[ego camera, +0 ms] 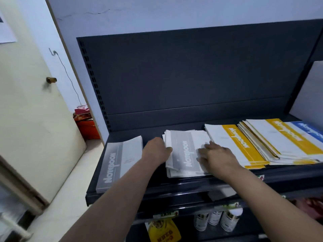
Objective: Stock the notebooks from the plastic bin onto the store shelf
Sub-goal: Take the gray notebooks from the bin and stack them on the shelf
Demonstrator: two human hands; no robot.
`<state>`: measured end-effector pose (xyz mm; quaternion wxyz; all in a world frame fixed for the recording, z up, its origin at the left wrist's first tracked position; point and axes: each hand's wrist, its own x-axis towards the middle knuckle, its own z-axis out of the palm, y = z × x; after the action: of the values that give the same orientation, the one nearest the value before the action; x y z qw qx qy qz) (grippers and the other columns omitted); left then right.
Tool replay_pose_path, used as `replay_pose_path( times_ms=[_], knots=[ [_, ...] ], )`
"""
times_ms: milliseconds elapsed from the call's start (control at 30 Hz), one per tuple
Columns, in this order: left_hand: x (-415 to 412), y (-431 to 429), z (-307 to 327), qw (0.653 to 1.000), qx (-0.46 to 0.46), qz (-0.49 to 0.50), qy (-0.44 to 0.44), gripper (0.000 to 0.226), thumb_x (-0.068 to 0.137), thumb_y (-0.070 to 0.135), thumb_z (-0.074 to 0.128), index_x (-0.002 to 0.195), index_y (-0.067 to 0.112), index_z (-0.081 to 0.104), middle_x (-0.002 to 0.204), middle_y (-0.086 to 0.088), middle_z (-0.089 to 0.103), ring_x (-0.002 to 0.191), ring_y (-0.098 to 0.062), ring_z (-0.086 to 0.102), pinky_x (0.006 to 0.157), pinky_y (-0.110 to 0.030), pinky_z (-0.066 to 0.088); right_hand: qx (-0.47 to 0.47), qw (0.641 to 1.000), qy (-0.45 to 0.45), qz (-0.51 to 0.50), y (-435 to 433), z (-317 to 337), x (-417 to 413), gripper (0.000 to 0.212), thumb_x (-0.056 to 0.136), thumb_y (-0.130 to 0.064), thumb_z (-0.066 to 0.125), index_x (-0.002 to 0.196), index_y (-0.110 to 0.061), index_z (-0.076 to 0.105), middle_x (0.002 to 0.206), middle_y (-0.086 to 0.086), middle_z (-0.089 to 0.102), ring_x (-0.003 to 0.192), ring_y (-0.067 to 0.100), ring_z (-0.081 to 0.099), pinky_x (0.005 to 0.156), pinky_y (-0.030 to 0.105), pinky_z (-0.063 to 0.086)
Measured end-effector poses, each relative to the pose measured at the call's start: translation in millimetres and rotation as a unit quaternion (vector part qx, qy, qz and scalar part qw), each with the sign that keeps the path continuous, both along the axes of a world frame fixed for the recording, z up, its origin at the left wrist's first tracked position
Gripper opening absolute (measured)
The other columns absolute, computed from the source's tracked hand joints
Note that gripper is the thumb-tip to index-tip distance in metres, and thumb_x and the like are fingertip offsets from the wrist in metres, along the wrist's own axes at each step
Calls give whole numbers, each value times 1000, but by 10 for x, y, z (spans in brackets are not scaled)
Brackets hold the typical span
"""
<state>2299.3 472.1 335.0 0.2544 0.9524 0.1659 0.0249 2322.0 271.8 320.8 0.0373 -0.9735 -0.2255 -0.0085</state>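
Note:
An uneven stack of grey notebooks point(183, 151) lies in the middle of the dark store shelf point(157, 191). My left hand point(156, 151) presses against the stack's left edge, thumb on the top cover. My right hand point(216, 158) lies flat on the stack's right side, fingers spread. A neat grey notebook stack point(118, 161) sits at the shelf's left end. To the right lie a yellow-striped notebook stack point(234, 145) and a fanned pile of yellow and blue notebooks point(283, 138). The plastic bin is out of view.
The shelf's dark back panel point(183, 72) rises behind. Lower shelves hold cans point(227, 220) and a yellow packet point(164, 231). A cream door point(26, 110) stands at the left, with red and orange bags point(85, 123) on the floor beside it.

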Motion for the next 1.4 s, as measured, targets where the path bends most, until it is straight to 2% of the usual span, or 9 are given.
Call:
replay_pose_path(
  times_ms=[233,367,633,867,967,1067,1167,1300,1400],
  knots=[
    [10,-160,-20,999,21,46,4,31,82,17,64,61,10,42,59,0,47,59,-15,48,45,-24,31,10,998,25,60,-8,-134,26,41,98,-40,34,134,-22,44,133,3,48,126,22,43,99,35,38],
    [-5,-283,46,995,34,85,-40,10,76,14,64,81,6,63,78,-7,66,71,-22,58,58,-26,41,31,996,24,84,-44,-166,48,42,98,-42,35,134,-23,46,134,4,48,124,24,44,93,36,45],
    [3,-496,55,991,16,133,29,61,73,39,77,114,8,46,106,-5,63,100,-26,62,70,-32,47,39,992,-20,116,-150,-228,18,46,99,-42,34,141,-24,38,138,8,44,127,28,39,95,37,41],
    [-14,-595,107,989,-56,135,24,43,70,26,77,105,10,59,97,-6,68,83,-25,68,68,-41,61,86,986,-9,146,-159,-211,49,31,97,-36,39,119,-22,54,111,2,55,109,23,50,73,33,41],
    [-6,-667,119,992,-46,120,11,48,76,22,73,116,8,49,106,-7,64,96,-28,65,78,-37,57,106,984,2,140,-116,-182,50,32,96,-35,40,123,-22,54,111,2,57,107,23,54,72,32,42],
    [-36,-588,168,988,-62,129,-58,41,82,16,67,116,11,45,109,-7,63,101,-28,62,83,-40,54,142,985,27,94,-98,-124,64,55,98,-32,41,149,-19,25,149,9,33,136,27,33,102,37,38],
    [-119,-393,250,976,-124,129,-124,30,84,14,67,108,16,49,103,-1,63,94,-22,62,82,-42,54,197,980,16,36,-92,3,93,75,98,-30,44,152,-17,-7,159,12,-2,147,29,4,117,40,20],
    [-249,-257,229,942,-264,94,-187,22,86,14,67,104,19,55,102,-5,68,90,-24,69,77,-44,59,406,913,40,8,-38,168,165,92,93,-16,56,149,-26,-16,157,10,14,128,33,42,90,43,47],
    [-271,-284,147,896,-381,57,-222,27,90,6,65,113,13,55,109,-11,69,95,-26,69,77,-39,60,489,872,34,-11,-19,312,201,94,93,-6,52,148,-28,-20,147,10,38,101,27,56,73,30,44]
  ],
)
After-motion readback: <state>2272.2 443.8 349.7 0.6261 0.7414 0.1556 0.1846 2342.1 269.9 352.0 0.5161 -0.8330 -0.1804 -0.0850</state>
